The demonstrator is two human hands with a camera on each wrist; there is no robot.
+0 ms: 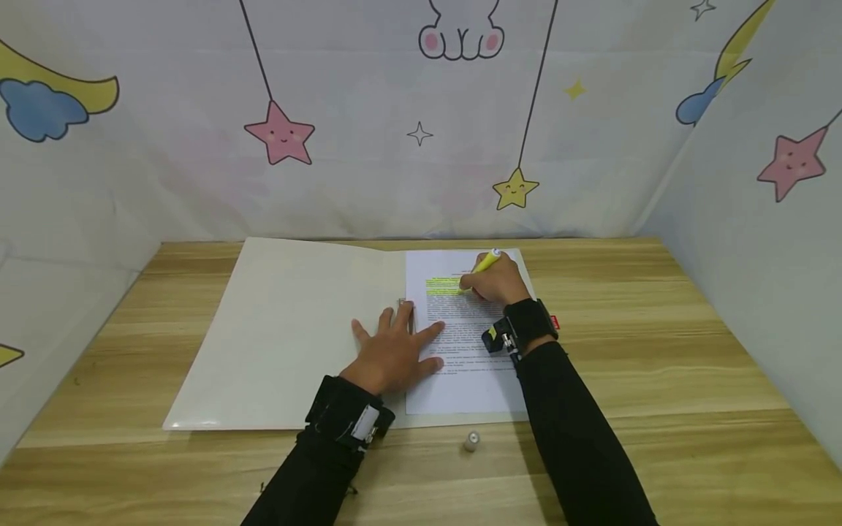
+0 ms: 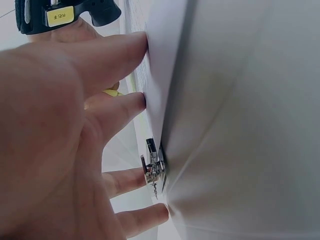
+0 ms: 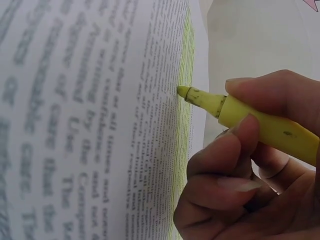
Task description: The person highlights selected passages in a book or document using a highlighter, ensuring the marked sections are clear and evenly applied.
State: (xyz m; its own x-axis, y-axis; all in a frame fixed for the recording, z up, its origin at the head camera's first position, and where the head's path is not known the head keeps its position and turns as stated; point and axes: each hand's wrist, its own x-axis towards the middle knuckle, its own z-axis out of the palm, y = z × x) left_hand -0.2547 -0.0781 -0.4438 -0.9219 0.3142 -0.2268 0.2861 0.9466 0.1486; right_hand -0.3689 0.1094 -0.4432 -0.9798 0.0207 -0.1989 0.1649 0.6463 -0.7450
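A yellow highlighter [image 3: 270, 125] is held between the thumb and fingers of my right hand [image 1: 498, 281], its chisel tip touching the printed sheet [image 1: 470, 391]. Yellow bands cover the upper lines of text on that sheet. Spread wide, my left hand [image 1: 391, 354] presses on the sheet's left edge and the open white folder [image 1: 289, 336] beneath it. In the left wrist view a metal folder clip [image 2: 154, 170] shows beside the fingertips at the sheet's edge.
A small grey cap-like piece [image 1: 471, 441] lies on the wooden table [image 1: 658, 409] in front of the folder. A cloth wall [image 1: 368, 190] printed with stars and moons encloses the table at the back and sides.
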